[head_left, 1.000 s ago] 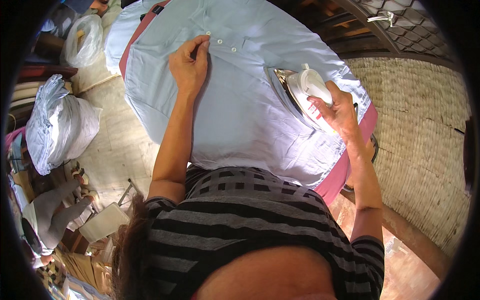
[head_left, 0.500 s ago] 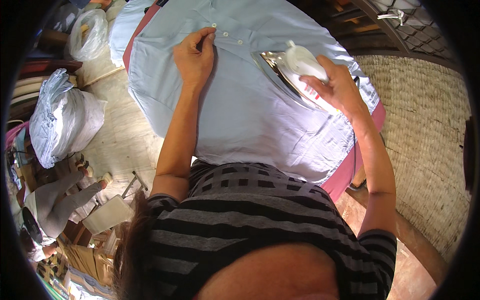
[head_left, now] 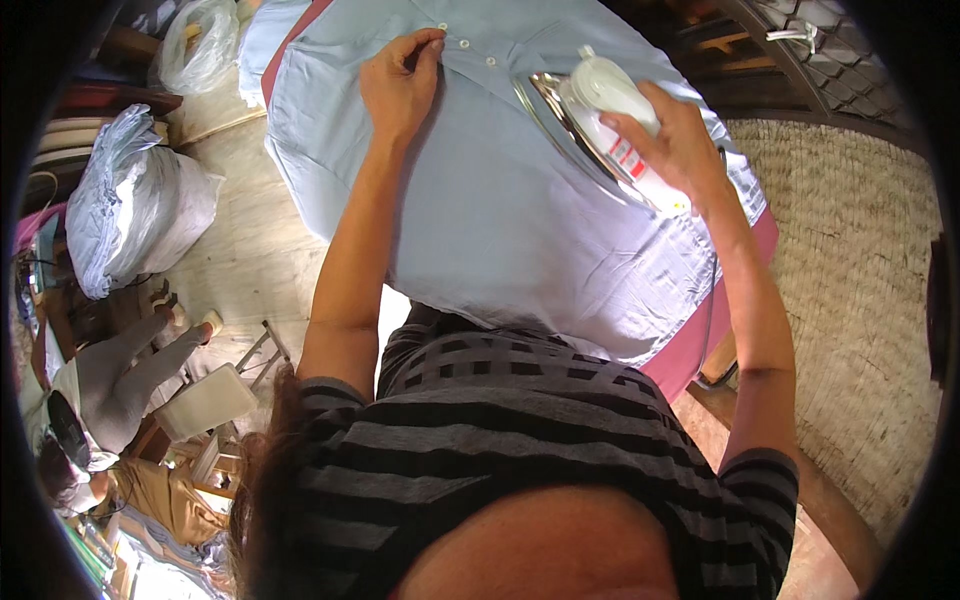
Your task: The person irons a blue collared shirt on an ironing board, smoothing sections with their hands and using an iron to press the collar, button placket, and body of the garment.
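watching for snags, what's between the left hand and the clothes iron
In the head view, a stretch of light-blue shirt with two white buttons lies between the left hand and the clothes iron; a third button sits right by the hand.

The right grip (head_left: 677,143) covers part of the iron (head_left: 606,92), and the top edge crops the light-blue shirt (head_left: 470,200).

Bright glare on blue cloth (head_left: 480,190); black corners; fisheye-bent edges.
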### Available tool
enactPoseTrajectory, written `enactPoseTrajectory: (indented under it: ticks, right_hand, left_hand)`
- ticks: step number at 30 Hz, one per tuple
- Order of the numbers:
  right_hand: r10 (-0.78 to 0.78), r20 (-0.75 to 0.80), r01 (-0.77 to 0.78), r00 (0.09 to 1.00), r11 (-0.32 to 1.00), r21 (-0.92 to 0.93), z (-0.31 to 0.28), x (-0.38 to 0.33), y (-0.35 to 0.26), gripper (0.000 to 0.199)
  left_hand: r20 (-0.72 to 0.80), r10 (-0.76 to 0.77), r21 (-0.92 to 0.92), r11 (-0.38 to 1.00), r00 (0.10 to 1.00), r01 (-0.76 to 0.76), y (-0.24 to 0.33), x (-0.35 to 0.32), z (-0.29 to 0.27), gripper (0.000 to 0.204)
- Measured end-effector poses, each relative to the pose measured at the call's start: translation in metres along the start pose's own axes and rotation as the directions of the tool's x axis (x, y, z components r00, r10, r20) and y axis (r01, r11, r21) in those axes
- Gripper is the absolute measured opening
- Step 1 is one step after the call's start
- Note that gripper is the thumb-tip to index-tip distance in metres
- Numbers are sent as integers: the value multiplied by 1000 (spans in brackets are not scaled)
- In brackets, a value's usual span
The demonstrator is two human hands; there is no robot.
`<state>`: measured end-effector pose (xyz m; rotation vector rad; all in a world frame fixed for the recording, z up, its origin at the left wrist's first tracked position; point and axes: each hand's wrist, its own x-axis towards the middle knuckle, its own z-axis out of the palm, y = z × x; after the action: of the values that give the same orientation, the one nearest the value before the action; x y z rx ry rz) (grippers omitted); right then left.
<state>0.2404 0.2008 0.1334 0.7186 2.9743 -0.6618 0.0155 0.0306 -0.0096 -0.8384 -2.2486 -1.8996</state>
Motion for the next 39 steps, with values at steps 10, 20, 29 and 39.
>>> enactPoseTrajectory:
  ticks: [10, 20, 29, 39]
  right_hand:
    - [-122, -15, 122, 992, 993, 2, 5, 13, -7, 51]
    - [-135, -34, 137, 990, 985, 100, 3, -15, 4, 42]
    - [-4, -108, 13, 994, 996, 88, 22, -32, -26, 46]
    - [292, -180, -187, 939, 875, 446, 33, -78, -24, 43]
  left_hand:
    - [27, 17, 58, 998, 999, -18, -1, 0, -1, 14]
    - [82, 63, 71, 995, 995, -69, -1, 3, -7, 17]
    - [336, 330, 45, 930, 882, -365, 23, -4, 2, 21]
    - [636, 328, 414, 619, 699, -667, -2, 12, 15, 45]
